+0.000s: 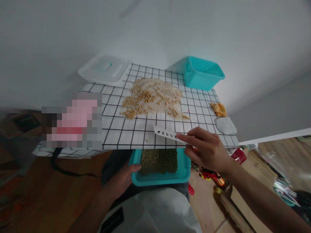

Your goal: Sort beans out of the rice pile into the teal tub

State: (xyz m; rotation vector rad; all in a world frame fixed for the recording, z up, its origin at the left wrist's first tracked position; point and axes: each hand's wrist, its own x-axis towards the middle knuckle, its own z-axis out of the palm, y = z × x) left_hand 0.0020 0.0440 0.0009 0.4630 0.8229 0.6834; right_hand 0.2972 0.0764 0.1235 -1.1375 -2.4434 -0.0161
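My right hand (206,147) grips a flat white plastic piece with a row of slots (167,133) at the table's front edge. Its thumb and fingers are closed on one end. Below the edge, my left hand (126,176) holds the left side of a teal plastic bin (160,180), thumb over the rim. Small green and tan beans (161,160) lie inside the bin, which is partly hidden under the table. Just beyond the white piece, a mound of white grains mixed with yellow beans (155,98) spreads across the grid-patterned tabletop (119,129).
A clear lid (104,68) lies at the back left, and another teal bin (201,76) stands at the back right. On the right edge sit a yellow cloth-like item (219,109) and a clear disc-like piece (226,125). A pixelated pink object (75,119) is at left.
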